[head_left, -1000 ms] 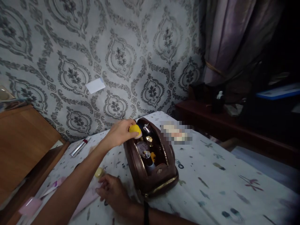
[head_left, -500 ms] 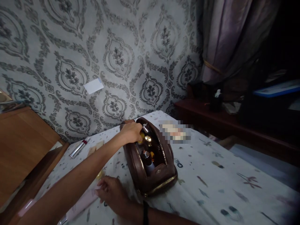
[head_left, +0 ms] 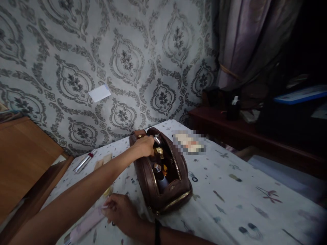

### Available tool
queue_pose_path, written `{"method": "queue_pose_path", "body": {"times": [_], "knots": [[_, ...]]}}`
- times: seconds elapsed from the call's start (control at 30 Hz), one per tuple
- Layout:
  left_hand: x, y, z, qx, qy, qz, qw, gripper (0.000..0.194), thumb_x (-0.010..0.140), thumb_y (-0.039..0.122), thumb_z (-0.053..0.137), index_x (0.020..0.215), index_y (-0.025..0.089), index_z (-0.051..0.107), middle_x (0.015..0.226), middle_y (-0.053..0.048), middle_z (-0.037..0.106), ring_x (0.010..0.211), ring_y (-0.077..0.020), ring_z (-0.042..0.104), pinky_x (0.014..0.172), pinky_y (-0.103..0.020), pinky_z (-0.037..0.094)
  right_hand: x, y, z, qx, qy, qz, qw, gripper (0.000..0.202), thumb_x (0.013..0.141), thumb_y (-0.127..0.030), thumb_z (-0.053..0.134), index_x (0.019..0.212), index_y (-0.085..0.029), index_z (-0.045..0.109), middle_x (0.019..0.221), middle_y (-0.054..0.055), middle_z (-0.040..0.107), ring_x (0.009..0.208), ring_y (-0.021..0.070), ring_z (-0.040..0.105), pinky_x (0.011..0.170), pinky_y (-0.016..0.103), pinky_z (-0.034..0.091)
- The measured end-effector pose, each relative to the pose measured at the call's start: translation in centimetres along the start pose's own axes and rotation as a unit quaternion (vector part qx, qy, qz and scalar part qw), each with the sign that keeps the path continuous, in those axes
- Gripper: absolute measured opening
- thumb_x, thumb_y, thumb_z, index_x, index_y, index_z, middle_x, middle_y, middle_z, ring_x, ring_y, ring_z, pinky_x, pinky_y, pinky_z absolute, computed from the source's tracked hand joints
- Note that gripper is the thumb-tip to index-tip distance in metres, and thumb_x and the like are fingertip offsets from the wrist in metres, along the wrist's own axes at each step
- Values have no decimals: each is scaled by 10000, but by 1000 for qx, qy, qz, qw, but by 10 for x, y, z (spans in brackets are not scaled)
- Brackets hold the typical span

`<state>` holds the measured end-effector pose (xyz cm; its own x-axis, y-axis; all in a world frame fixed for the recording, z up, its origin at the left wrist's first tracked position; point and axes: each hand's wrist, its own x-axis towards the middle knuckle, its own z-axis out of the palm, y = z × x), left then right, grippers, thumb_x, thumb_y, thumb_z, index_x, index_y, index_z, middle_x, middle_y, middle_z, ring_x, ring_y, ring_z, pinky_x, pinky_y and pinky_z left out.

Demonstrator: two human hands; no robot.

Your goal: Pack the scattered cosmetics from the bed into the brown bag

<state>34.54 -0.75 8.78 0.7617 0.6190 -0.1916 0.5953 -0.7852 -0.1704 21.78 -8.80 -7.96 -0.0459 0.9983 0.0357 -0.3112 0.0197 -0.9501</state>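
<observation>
A brown leather toiletry bag (head_left: 144, 180) lies unzipped on the patterned tablecloth. Over its far left edge reaches my left hand (head_left: 144, 146), fingers bent down inside; their tips and anything in them are hidden. Close beside those fingers are a silver cap (head_left: 157, 139) and a gold-capped bottle (head_left: 159, 152). Nearer the front of the bag stands a dark bottle with a shiny top (head_left: 161, 178). My right hand (head_left: 124, 214), a black band at its wrist, has its fingers curled closed at the end of a pink tube (head_left: 87, 224), partly covered by my left forearm.
At the left of the table lie a silver tube with a red band (head_left: 85, 160) and a beige item (head_left: 102, 161). A blurred-out object (head_left: 189, 142) lies right of the bag. Wooden furniture (head_left: 28, 163) borders the left, a dark red desk (head_left: 222, 126) the right.
My left hand has shifted slightly within the bag opening, and my left forearm has moved, showing more of the pink tube. The right hand stays about where it was; the view has turned slightly.
</observation>
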Motion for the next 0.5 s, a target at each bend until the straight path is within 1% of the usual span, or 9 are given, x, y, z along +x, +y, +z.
{"method": "queue_pose_path", "body": {"times": [0.13,0.27,0.37,0.43,0.5], "knots": [[0,-2,-5,7,-25,20,999,427,671,235,807,1076,123,733,1006,-135,761,941,-291,713,755,-302,524,-2,-1,-1,-5,-6,-11,1000,82,741,-203,701,769,-158,638,654,-53,546,492,69,511,451,184,346],[-7,-6,-14,26,-39,42,998,286,713,283,760,948,121,775,926,-131,762,886,-298,703,725,-319,513,-3,-4,-2,-11,-6,-12,1000,86,746,-210,698,763,-157,633,642,-53,542,500,72,514,465,187,355],[-10,-8,-20,45,-71,66,994,188,713,227,705,850,122,780,852,-131,762,830,-305,696,691,-333,501,-4,-5,-2,-1,-6,-1,1000,82,746,-201,689,763,-159,620,641,-55,540,491,69,505,462,188,347],[-9,-9,-20,53,-111,97,988,132,686,164,669,766,146,773,785,-99,762,755,-272,688,665,-314,495,-4,-7,-2,6,-10,9,1000,82,742,-190,684,755,-161,609,638,-59,534,493,67,499,463,186,347],[-6,-9,-18,55,-155,137,977,178,653,93,626,721,182,765,769,-50,769,717,-223,675,666,-275,491,-5,-9,-2,10,-12,14,1000,83,739,-185,680,746,-160,601,630,-62,525,497,66,499,470,185,349]]}}
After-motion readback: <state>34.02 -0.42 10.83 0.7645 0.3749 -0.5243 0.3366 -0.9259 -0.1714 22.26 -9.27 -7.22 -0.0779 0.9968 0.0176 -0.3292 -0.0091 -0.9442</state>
